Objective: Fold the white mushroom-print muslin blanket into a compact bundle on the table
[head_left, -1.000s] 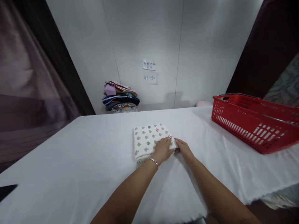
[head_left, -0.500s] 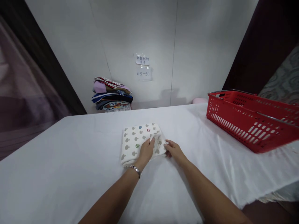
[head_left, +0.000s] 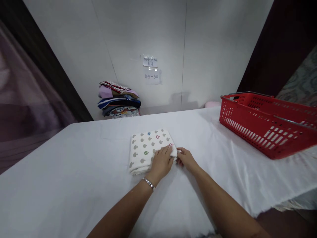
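A folded white cloth [head_left: 141, 145] with grey mushroom prints, and a few in blue, red and green, lies in the middle of the white-covered table [head_left: 81, 172]. My left hand [head_left: 162, 162] rests flat on its near right part, fingers stretched out; a silver band circles that wrist. At the cloth's right edge my right hand [head_left: 185, 160] pinches the near right corner between thumb and fingers. Several folded layers show along the near edge. Part of the print is hidden beneath my left hand.
A red plastic basket [head_left: 260, 127] with metal handles stands on the table at the right. A stack of folded clothes [head_left: 119, 99] is at the back left against the wall. Two paper signs [head_left: 151, 76] hang on the wall. A curtain [head_left: 27, 99] hangs at the left.
My left hand has let go of the lifted cloth flap and now lies flat on top. The flap is smoothed down, showing a red mushroom. My right hand stays at the right edge.
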Available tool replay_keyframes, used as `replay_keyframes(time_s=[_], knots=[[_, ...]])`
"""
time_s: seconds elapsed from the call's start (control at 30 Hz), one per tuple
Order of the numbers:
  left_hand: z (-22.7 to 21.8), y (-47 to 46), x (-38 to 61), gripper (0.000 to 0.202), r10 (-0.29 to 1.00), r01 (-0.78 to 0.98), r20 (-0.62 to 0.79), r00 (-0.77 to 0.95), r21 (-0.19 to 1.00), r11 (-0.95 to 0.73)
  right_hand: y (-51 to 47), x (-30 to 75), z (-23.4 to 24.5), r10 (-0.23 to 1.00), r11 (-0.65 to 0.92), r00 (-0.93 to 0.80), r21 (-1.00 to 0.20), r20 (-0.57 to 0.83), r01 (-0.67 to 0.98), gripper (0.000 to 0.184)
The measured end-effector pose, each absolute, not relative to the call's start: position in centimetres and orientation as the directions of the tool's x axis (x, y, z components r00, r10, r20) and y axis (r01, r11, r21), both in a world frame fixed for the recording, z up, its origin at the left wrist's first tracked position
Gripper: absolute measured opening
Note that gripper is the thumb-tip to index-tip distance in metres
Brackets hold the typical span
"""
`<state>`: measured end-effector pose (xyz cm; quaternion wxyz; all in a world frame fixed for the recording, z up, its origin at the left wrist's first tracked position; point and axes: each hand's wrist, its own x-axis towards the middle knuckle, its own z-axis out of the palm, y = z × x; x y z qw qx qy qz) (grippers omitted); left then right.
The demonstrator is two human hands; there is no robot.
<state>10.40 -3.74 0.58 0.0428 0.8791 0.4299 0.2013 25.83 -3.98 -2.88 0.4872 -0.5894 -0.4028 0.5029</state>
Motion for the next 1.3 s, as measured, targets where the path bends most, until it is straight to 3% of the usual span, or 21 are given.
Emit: replay_keyframes(time_s=[0.23,0.4,0.53,0.67,0.77,0.87,1.0,1.1,1.3], knots=[[0.7,-4.2,10.8,0.042,0.787,0.747,0.279,0.551,0.256,-0.614,-4.3,25.7,-2.0,0.984,-0.059,0.169,-0.998,-0.060,-0.011,0.046],[1.5,-3.2,10.9,0.033,0.901,0.772,0.211,0.378,0.466,-0.433,-4.1,26.0,-2.3,0.982,0.065,0.185,-0.993,0.046,-0.098,0.056],[2.4,-2.1,9.9,0.025,0.966,0.680,0.226,0.124,0.690,-0.249,-3.9,26.5,-2.7,0.958,-0.008,0.283,-0.995,-0.037,-0.103,0.043],[3.3,-1.8,9.1,0.028,0.963,0.625,0.269,0.015,0.750,-0.219,-3.7,26.3,-3.1,0.955,-0.144,0.261,-0.990,-0.138,0.005,0.034],[3.5,-2.2,9.1,0.031,0.957,0.651,0.278,0.078,0.713,-0.260,-3.3,26.0,-3.2,0.963,-0.171,0.236,-0.969,-0.127,0.177,0.030],[3.0,-2.7,9.5,0.034,0.944,0.739,0.286,0.162,0.599,-0.308,-2.7,25.8,-3.3,0.968,-0.181,0.230,-0.922,-0.105,0.342,0.029],[1.7,-3.3,10.1,0.035,0.867,0.804,0.315,0.386,0.347,-0.484,-2.2,25.7,-3.4,0.965,-0.175,0.253,-0.898,-0.074,0.405,0.015],[0.8,-3.6,10.5,0.033,0.819,0.783,0.294,0.492,0.261,-0.564,-2.2,25.5,-3.5,0.959,-0.160,0.281,-0.885,-0.035,0.436,0.007],[0.3,-3.8,11.0,0.032,0.823,0.794,0.282,0.493,0.243,-0.558,-2.0,25.5,-3.6,0.964,-0.131,0.266,-0.876,-0.004,0.464,0.030]])
